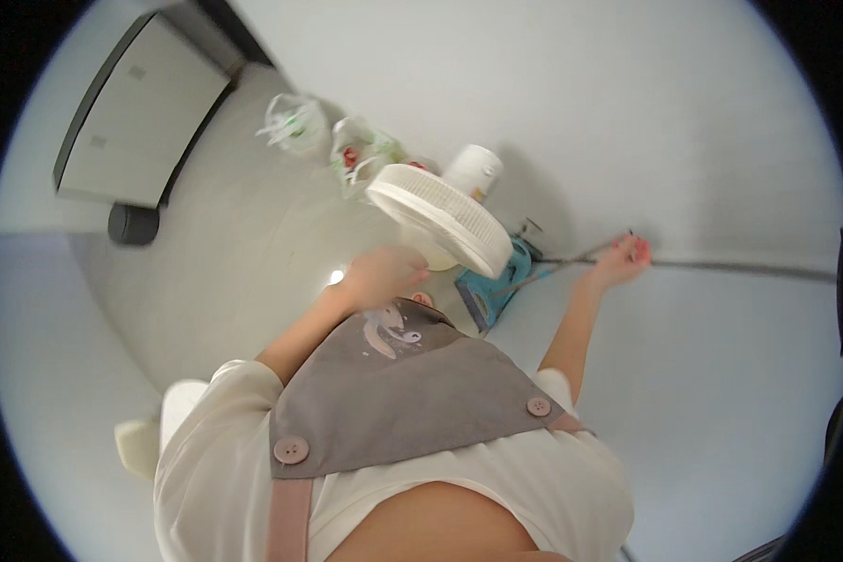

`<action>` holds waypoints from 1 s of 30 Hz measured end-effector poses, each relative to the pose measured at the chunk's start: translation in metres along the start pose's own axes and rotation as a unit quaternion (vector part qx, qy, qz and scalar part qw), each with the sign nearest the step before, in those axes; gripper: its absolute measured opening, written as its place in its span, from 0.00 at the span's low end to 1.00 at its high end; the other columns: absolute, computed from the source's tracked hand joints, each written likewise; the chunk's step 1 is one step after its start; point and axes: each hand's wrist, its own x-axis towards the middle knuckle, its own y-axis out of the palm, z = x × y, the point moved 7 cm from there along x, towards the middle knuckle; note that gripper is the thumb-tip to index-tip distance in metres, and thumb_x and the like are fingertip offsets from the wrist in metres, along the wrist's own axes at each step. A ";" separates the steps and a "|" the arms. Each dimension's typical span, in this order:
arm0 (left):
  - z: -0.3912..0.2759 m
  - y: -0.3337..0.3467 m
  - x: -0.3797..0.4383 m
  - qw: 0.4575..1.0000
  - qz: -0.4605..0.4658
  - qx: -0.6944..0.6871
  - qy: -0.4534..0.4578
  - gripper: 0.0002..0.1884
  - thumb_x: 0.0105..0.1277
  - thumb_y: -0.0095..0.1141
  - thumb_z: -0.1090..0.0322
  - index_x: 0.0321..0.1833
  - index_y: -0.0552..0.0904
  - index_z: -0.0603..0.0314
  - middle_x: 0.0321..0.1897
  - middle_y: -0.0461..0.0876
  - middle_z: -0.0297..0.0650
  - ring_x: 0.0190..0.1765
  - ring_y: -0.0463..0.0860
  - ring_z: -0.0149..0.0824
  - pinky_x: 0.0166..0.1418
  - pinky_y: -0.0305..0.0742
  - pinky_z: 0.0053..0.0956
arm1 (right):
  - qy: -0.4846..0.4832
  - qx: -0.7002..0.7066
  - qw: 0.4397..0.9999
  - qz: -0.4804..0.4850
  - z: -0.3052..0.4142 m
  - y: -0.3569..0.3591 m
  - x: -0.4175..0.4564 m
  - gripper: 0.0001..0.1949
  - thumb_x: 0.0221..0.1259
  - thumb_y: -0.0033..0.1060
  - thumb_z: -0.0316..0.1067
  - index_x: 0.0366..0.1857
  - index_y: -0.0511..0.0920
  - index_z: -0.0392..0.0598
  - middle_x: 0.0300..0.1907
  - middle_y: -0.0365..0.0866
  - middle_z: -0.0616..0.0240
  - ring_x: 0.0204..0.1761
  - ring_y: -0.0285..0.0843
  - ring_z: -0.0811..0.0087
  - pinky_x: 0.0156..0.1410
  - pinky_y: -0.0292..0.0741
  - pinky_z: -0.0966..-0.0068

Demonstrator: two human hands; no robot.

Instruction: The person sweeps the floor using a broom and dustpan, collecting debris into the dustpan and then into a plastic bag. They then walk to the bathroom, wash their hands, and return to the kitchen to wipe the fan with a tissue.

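Observation:
My left hand (386,277) is blurred, just below and left of a white electric fan (439,218) with a ribbed round rim. Whether it touches the fan or holds anything I cannot tell. Off to the right, by the wall, my right hand (618,263) has its fingers curled around a small pinkish-red thing (641,251), too blurred to name. A thin grey pole (569,263) slants from that hand toward a blue dustpan (495,288); its contact with the fingers is unclear.
Two plastic bags (298,126) (362,154) stand along the white wall (569,84). A pale cabinet (144,105) is at upper left, above a dark cylinder (133,225). My grey apron (421,393) covers the lower middle. A pale object (138,446) shows at lower left.

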 end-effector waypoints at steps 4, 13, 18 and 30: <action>0.019 -0.022 -0.033 0.990 -0.089 0.061 -0.090 0.08 0.61 0.54 0.66 0.34 0.79 0.63 0.36 0.81 0.41 0.36 0.79 0.43 0.42 0.73 0.33 | -0.065 0.077 0.978 0.183 0.154 0.069 -0.078 0.06 0.59 0.50 0.25 0.39 0.70 0.38 0.44 0.73 0.57 0.44 0.73 0.68 0.51 0.71 0.73; 0.022 -0.078 -0.136 0.933 -0.144 0.088 -0.319 0.07 0.57 0.56 0.65 0.33 0.79 0.61 0.33 0.81 0.45 0.38 0.79 0.46 0.44 0.73 0.35 | -0.189 0.149 0.641 0.729 0.269 0.156 -0.284 0.04 0.50 0.60 0.26 0.28 0.74 0.42 0.40 0.77 0.58 0.39 0.76 0.59 0.46 0.71 0.70; 0.074 -0.124 -0.216 0.899 -0.177 0.065 -0.395 0.08 0.57 0.55 0.65 0.33 0.79 0.62 0.34 0.80 0.48 0.40 0.78 0.50 0.44 0.73 0.37 | -0.211 0.068 0.571 0.790 0.274 0.204 -0.367 0.06 0.52 0.60 0.29 0.31 0.74 0.42 0.39 0.76 0.59 0.39 0.75 0.55 0.44 0.72 0.68; 0.212 -0.263 -0.363 0.780 -0.337 -0.023 -0.527 0.12 0.61 0.52 0.63 0.43 0.77 0.63 0.41 0.79 0.51 0.43 0.78 0.52 0.46 0.72 0.40 | -0.352 -0.098 0.387 0.846 0.278 0.400 -0.575 0.09 0.54 0.58 0.35 0.35 0.75 0.43 0.36 0.77 0.59 0.38 0.76 0.56 0.40 0.72 0.65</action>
